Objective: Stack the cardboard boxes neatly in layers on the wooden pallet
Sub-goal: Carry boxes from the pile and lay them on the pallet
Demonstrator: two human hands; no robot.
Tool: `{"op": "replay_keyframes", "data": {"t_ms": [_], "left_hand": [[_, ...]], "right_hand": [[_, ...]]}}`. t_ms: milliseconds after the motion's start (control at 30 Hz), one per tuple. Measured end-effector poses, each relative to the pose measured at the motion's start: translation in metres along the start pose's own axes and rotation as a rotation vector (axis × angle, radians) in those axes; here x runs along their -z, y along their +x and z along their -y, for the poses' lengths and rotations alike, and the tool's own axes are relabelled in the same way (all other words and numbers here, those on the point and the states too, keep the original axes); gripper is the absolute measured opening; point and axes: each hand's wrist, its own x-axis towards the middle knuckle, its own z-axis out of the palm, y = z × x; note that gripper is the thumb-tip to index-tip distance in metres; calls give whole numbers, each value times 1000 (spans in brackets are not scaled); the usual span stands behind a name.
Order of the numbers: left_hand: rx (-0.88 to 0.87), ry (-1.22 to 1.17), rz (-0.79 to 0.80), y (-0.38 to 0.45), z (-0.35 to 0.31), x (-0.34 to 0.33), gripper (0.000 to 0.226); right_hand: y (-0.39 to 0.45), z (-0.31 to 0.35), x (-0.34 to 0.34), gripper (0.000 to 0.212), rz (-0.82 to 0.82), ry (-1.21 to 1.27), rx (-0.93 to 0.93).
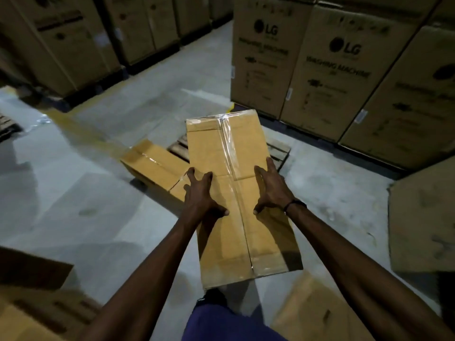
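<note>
there is a single view, taken from the person's head, looking forward and steeply down along both forearms, which enter from the bottom edge and meet near the middle of the frame. it sits close to the left hand point(200, 193) and right hand point(272, 190) on the long cardboard box point(236, 217), with the wooden pallet point(278, 151) just beyond on the grey floor point(98, 193). the wide lens bends the tall printed cartons point(327, 70) at the far and right edges, and with no second view nothing is shared.

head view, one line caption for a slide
Both hands carry a taped box toward the pallet.
</note>
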Motion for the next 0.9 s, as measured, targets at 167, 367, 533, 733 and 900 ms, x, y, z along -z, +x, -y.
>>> {"op": "replay_keyframes", "data": {"t_ms": [167,367,533,733,900], "left_hand": [[-34,23,-34,61,-59,-10,136],[1,19,-85,147,-100,-14,143],[63,15,-106,210,-129,-11,144],[123,12,-132,270,-157,-14,145],[244,10,-161,315,-173,-26,148]], "right_hand": [[51,-47,44,154,-31,-4,-13],[140,-84,91,157,7,15,32],[211,-100,123,155,35,-6,69],[279,-121,156,152,61,-33,160],[345,-134,172,153,139,-60,228]]}}
